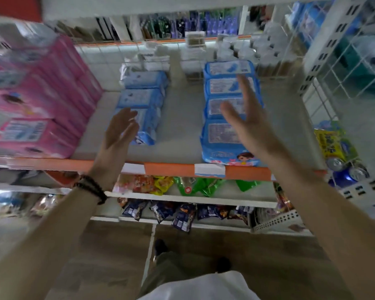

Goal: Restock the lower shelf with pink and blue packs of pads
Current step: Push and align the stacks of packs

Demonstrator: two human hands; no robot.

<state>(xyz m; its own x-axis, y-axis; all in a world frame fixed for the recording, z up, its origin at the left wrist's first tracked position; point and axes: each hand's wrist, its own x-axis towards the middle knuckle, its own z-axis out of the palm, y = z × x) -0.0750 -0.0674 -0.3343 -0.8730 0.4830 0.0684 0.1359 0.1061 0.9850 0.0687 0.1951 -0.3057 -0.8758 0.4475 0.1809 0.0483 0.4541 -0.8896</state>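
Shop aisle, white shelving over a brown floor

White wire-grid partitions (342, 68) fence the shelf (182, 135), which has an orange front edge (171, 168); snack packets (178, 213) fill lower racks above the wood-look floor (95, 256).

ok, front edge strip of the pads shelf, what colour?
Orange shelf edge strip, with white labels; head view.

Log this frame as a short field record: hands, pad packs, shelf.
left hand: open, empty, over the near end of the pale blue pad pack row
right hand: open, empty, above the bright blue pad pack row
pink pad pack stack: far left of shelf
shelf: orange-edged white shelf, bare gap between the blue rows
image: motion-blurred
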